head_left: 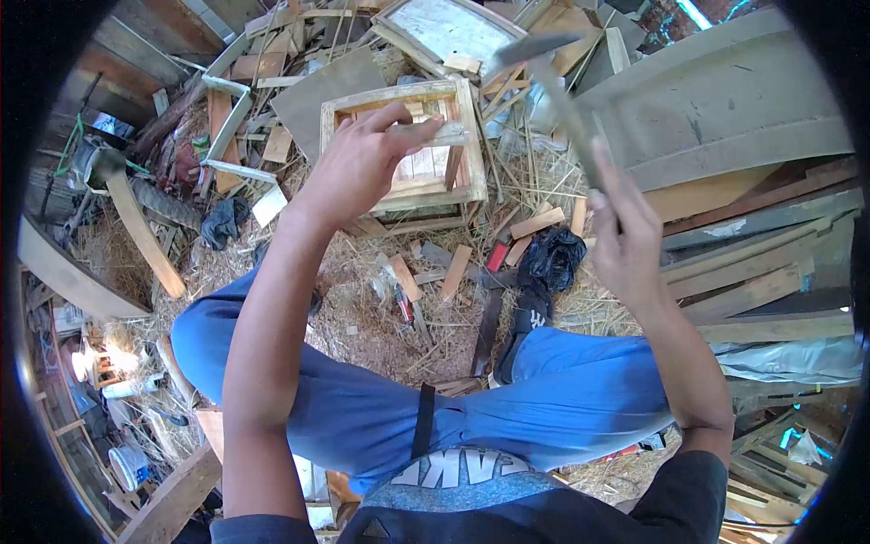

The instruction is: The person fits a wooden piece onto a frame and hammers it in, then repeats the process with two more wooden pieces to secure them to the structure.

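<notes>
My right hand [625, 227] is wrapped round the handle of a hammer [573, 118], raised at the right with its head blurred by motion. Over a box-like wooden frame [471, 168], my left hand [362, 159] has its fingers closed on a pale wood strip [449, 138]. That strip lies across the upper right of the frame. Slats show inside the frame, which rests in front of my knees. My left hand and forearm hide part of its left side.
Wood offcuts [456, 272] and straw litter the ground. A red-handled tool [403, 306] and a black plastic bag [553, 258] lie before me. A large grey panel [725, 100] leans at the right, above stacked boards [752, 263]. Behind stands a white-faced panel [444, 32].
</notes>
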Demonstrator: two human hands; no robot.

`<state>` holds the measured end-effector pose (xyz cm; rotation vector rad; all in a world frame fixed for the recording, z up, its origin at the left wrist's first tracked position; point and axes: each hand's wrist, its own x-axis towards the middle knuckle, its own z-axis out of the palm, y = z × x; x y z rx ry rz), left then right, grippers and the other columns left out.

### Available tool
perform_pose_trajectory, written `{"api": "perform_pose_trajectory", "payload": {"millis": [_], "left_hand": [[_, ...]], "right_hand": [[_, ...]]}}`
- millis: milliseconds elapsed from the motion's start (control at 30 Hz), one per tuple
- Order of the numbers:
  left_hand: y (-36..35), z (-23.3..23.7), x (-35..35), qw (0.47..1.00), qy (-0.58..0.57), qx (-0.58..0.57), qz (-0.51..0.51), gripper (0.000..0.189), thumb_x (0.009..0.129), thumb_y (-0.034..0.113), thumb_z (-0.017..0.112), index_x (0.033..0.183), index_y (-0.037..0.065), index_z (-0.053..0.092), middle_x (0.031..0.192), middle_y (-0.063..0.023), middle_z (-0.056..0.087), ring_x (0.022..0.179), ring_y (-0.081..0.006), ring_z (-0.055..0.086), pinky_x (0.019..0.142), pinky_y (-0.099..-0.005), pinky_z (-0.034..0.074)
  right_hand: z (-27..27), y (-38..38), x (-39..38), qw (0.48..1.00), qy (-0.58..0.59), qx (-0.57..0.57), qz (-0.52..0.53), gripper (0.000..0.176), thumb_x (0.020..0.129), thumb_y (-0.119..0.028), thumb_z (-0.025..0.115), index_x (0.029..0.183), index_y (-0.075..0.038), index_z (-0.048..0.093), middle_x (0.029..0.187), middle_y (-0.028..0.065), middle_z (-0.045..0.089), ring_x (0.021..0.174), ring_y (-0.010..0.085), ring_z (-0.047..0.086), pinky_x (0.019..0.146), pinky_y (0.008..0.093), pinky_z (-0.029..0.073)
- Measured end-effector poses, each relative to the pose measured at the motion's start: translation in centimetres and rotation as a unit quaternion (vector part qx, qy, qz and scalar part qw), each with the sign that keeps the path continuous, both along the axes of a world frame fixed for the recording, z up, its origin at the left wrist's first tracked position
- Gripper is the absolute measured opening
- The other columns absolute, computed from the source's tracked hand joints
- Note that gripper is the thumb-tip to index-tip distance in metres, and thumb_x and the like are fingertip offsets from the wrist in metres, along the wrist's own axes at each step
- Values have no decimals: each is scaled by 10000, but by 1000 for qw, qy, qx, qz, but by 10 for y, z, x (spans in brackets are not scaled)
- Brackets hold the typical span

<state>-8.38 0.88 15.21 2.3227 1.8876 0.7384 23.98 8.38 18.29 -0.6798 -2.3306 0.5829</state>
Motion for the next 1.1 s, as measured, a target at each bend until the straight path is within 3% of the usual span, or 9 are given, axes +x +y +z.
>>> {"api": "perform_pose_trajectory", "payload": {"millis": [67, 133, 333, 467, 533, 733, 833, 1033, 1100], "left_hand": [[0, -1, 0, 1000, -2, -2, -2, 596, 843, -97, 579, 1364, 174, 682, 1124, -148, 638, 994, -379, 664, 853, -475, 545], [2, -3, -2, 1000, 2, 9, -9, 592, 846, -93, 578, 1363, 177, 681, 1124, -146, 637, 1003, -372, 668, 858, -477, 545], [0, -1, 0, 1000, -10, 6, -1, 572, 855, -83, 583, 1358, 170, 684, 1104, -150, 635, 980, -374, 663, 855, -477, 537], [1, 0, -1, 1000, -1, 4, -5, 567, 859, -70, 591, 1363, 175, 683, 1114, -147, 637, 980, -373, 663, 851, -473, 540], [1, 1, -2, 1000, 5, -11, 1, 566, 867, -69, 593, 1368, 179, 680, 1135, -137, 637, 1000, -352, 672, 868, -467, 544], [-1, -2, 0, 1000, -4, 8, 1, 549, 864, -79, 589, 1347, 160, 694, 1105, -137, 636, 964, -361, 663, 836, -466, 536], [1, 1, -1, 1000, -11, -2, -5, 546, 863, -82, 589, 1347, 149, 691, 1099, -140, 636, 962, -362, 665, 835, -462, 539], [-1, -4, -1, 1000, -16, 4, 0, 568, 849, -91, 587, 1351, 156, 690, 1086, -147, 635, 945, -369, 662, 827, -468, 535], [0, -2, 0, 1000, -3, 14, 1, 577, 847, -96, 588, 1352, 163, 692, 1088, -149, 637, 953, -370, 663, 834, -469, 537]], "right_hand": [[0, -2, 1, 997, 61, 30, -27, 718, 940, 90, 587, 1575, -224, 467, 944, 192, 624, 789, 365, 625, 781, 418, 543], [2, -7, 7, 981, -185, -54, 16, 679, 945, 92, 578, 1569, -151, 468, 994, 201, 653, 826, 360, 639, 801, 403, 547], [3, 0, -3, 999, 45, 31, -1, 650, 936, 99, 580, 1539, -133, 507, 960, 194, 643, 816, 361, 638, 785, 436, 543], [-7, -3, 2, 996, 46, 58, 40, 618, 938, 103, 576, 1515, -115, 539, 999, 200, 666, 811, 347, 640, 786, 421, 542], [2, -8, 5, 984, -158, -74, 22, 580, 947, 107, 559, 1505, -49, 535, 1075, 210, 687, 826, 341, 652, 793, 396, 547], [-2, -2, -4, 993, 74, 75, -43, 668, 935, 118, 561, 1549, -139, 502, 927, 198, 632, 757, 326, 631, 724, 422, 548], [-4, -6, 4, 989, -137, -43, 36, 685, 933, 119, 559, 1558, -152, 490, 944, 205, 642, 776, 328, 630, 745, 416, 557], [3, -3, -4, 997, 58, 22, -49, 734, 922, 128, 562, 1564, -219, 479, 910, 185, 614, 783, 328, 646, 746, 482, 561], [4, -6, 1, 998, -65, -10, -9, 662, 944, 112, 550, 1553, -140, 484, 950, 184, 635, 755, 305, 608, 741, 406, 538]]}}
